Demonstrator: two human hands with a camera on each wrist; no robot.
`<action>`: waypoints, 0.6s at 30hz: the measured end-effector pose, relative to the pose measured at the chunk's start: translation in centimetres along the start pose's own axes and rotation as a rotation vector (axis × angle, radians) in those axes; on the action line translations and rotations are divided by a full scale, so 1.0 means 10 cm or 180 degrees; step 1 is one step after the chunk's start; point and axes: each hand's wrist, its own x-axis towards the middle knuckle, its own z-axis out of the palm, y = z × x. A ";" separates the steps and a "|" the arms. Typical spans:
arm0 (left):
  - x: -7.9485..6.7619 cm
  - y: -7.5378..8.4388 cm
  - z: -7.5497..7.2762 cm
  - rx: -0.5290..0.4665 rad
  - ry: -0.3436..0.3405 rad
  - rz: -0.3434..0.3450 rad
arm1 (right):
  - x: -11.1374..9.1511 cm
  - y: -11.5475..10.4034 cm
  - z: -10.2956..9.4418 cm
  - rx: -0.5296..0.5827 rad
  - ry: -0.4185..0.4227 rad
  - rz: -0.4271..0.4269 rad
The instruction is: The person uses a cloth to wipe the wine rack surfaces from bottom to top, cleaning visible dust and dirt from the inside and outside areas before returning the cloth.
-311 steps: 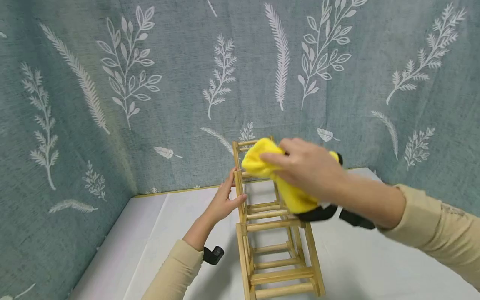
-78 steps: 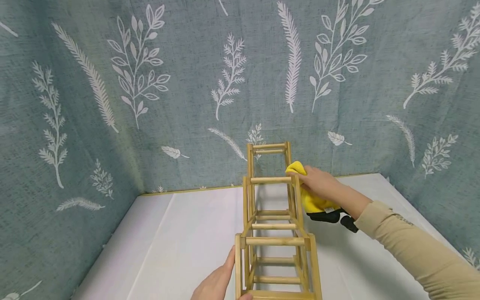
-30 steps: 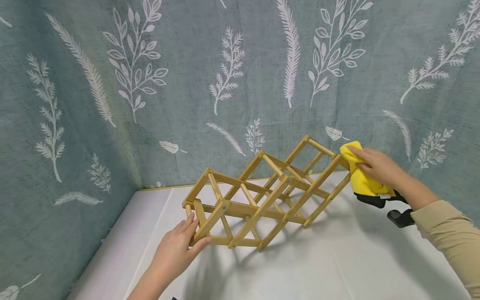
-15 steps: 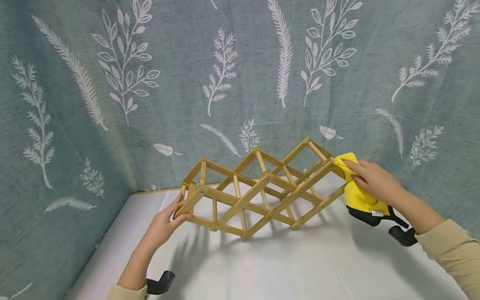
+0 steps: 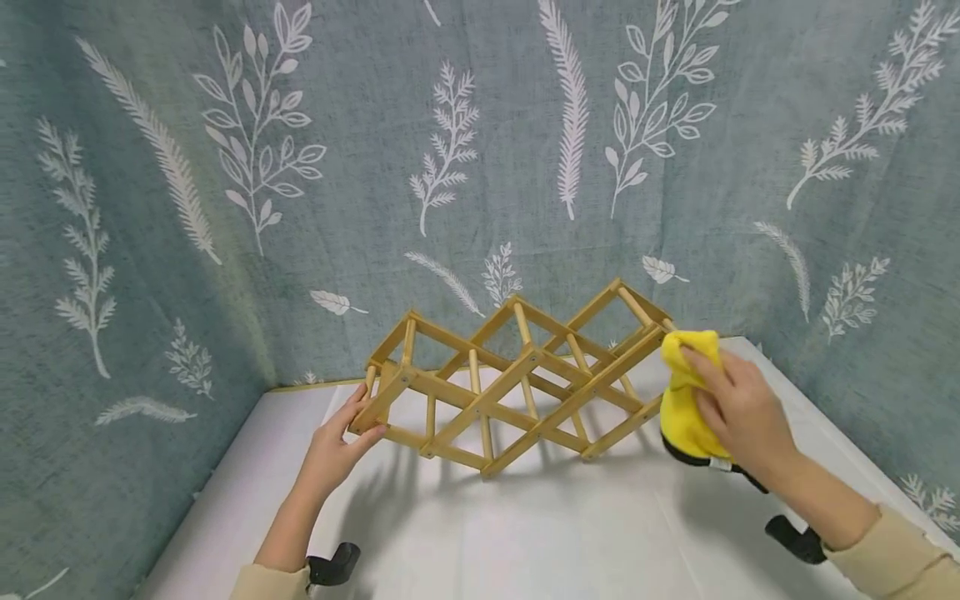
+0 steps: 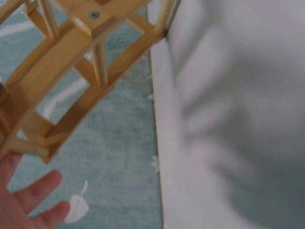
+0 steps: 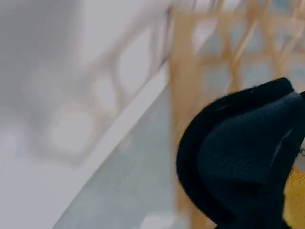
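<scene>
A folding lattice wine rack [image 5: 536, 358] of pale wood with round dowels stretches sideways across the head view, its right end farther back. My left hand [image 5: 335, 450] grips its left end, thumb on the front slat and fingers behind. In the left wrist view, several fingertips [image 6: 40, 191] show below the rack's slats [image 6: 62, 52]. My right hand [image 5: 746, 408] pinches a yellow cloth [image 5: 686, 417] with black trim and a small white tag, at the rack's right end. Whether cloth and wood touch is unclear. The cloth's black part [image 7: 238, 152] covers much of the right wrist view.
A white table surface [image 5: 555, 533] lies beneath the rack and carries its shadows. Grey-green fabric with white leaf prints [image 5: 360, 167] encloses the back and both sides. Black wrist devices [image 5: 335, 564] sit on both forearms.
The rack, earlier pointing away from me, has turned sideways. My left hand has shifted to its left end. Within the last half second, my right hand and cloth moved slightly left and down.
</scene>
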 end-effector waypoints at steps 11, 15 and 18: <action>0.03 0.18 0.27 -0.0286 0.0530 -0.0700 | -0.27 -0.69 0.83 0.0087 -0.1651 0.0585; 0.05 0.19 0.28 -0.0385 0.0622 -0.0720 | -0.13 -0.75 1.05 -0.0284 -0.1583 0.0668; 0.07 0.19 0.27 -0.0441 0.0641 -0.0707 | 0.00 -0.73 1.19 -0.0352 -0.1628 0.0771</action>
